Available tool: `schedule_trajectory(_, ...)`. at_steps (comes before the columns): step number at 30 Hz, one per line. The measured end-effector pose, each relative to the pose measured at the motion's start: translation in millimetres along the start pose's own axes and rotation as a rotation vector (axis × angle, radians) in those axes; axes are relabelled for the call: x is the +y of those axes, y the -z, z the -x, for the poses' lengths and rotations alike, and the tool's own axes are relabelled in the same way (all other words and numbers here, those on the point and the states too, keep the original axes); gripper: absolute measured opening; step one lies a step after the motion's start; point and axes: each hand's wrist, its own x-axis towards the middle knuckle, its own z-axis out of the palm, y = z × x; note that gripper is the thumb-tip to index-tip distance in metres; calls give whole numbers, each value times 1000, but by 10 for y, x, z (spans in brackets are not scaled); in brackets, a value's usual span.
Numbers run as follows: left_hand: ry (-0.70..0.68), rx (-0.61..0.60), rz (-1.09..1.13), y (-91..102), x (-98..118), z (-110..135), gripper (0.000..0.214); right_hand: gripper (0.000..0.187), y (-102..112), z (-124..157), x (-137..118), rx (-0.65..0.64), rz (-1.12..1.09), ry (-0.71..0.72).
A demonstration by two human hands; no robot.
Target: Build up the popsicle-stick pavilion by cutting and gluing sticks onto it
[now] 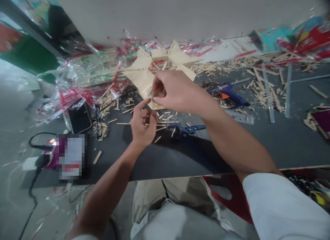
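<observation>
A star-shaped structure of pale wooden sticks (144,78) lies on the dark table, with several ribbed wings around an opening in its middle. My right hand (177,90) reaches over its near side, thumb and fingers pinched on a small wooden stick piece (152,101). The fingers partly cover that piece. My left hand (144,124) is just below, its index finger stretched up to the structure's near corner and its other fingers curled. Nothing shows in the left hand. Blue cutting pliers (184,129) lie right of the left hand, beside long thin sticks (123,123).
A blue glue gun (230,95) and a clear ruler (241,117) lie to the right. Cut stick pieces (268,85) are scattered about. Plastic wrapping (77,75), a dark phone (79,117) and a purple power strip (53,157) with cables are at left.
</observation>
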Motion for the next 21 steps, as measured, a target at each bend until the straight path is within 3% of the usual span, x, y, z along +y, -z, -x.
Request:
schedule_trajectory(4,282,-103,395,62,45,-121,43,20,-21,-3,38,20,-3,11)
schedule_trajectory(8,494,-211,611,123,125,-209,44,19,-33,1,59,30,-28,34)
schedule_trajectory(15,598,-202,677,89,238,-202,46,20,-26,-9,76,28,-51,12)
schedule_trajectory(21,568,-245,682,102,220,-203,45,25,49,-9,39,-33,-135,-35)
